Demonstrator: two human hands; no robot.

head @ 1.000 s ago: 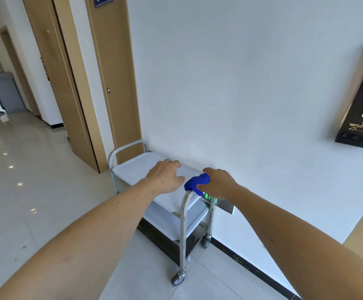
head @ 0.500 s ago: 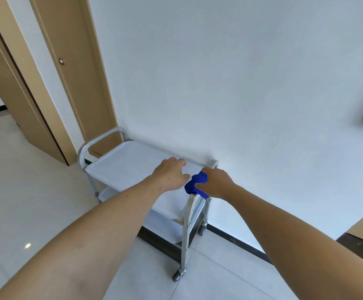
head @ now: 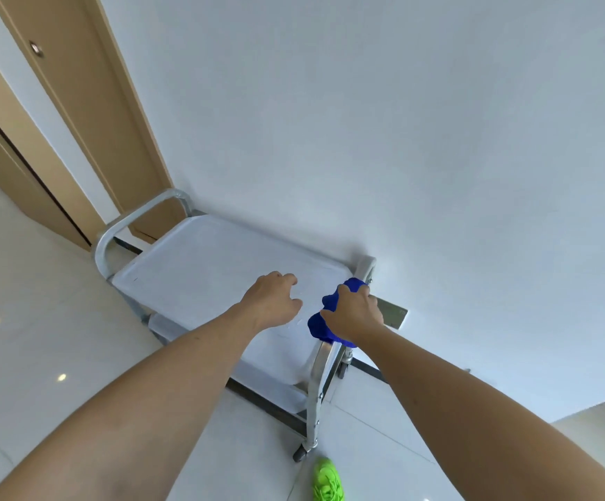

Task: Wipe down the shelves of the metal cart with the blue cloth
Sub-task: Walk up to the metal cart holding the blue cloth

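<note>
At the near handle of the metal cart (head: 221,269), one blue cloth (head: 321,325) sits bunched in the right hand's (head: 353,314) closed grip; the left hand (head: 270,300) hovers loosely curled, holding nothing, above the top shelf. Leaning on the one wheeled cart could roll it. Two shelves show.

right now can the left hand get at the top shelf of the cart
Probably yes. The left hand hangs loosely curled right above the top shelf, with nothing lying between them; the right hand holds the blue cloth on the handle.
</note>
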